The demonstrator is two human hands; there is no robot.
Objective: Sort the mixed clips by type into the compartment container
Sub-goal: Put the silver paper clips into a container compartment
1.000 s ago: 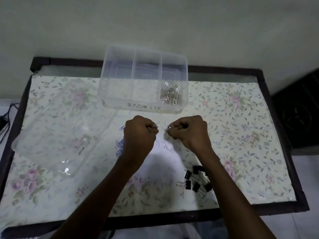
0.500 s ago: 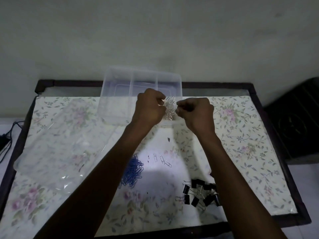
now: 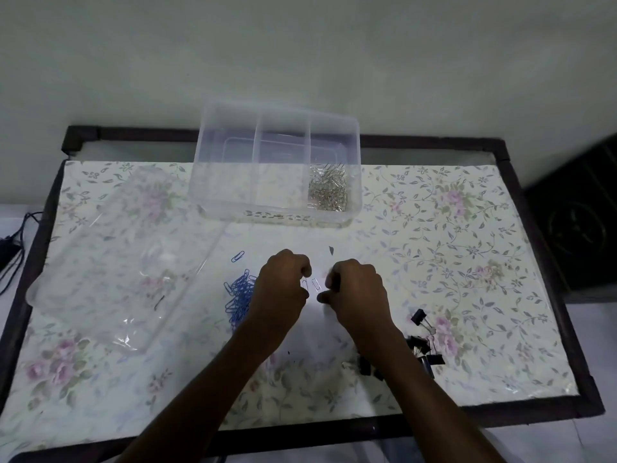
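The clear three-compartment container [image 3: 280, 213] stands at the table's back; its right compartment holds a heap of silver paper clips [image 3: 329, 190], the other two look bare. Both fists rest on the table in front of it. My left hand [image 3: 282, 290] and my right hand [image 3: 359, 294] curl toward each other around a few loose silver clips [image 3: 315, 284] lying between their fingertips. My right thumb and forefinger are apart. Whether my left fingers pinch a clip is unclear. Blue paper clips [image 3: 238, 295] are piled left of my left hand. Black binder clips [image 3: 422, 349] lie by my right forearm.
A clear plastic lid [image 3: 117, 259] lies flat on the left of the floral tablecloth [image 3: 467, 262]. One blue clip [image 3: 237, 256] sits apart above the pile. The dark table frame [image 3: 521, 202] rims the cloth. A black cable [image 3: 15, 248] hangs off left; a dark cabinet [image 3: 577, 222] stands right.
Both hands carried silver clips up over the container's right compartment, then came back down to the loose silver clips at the table's middle.
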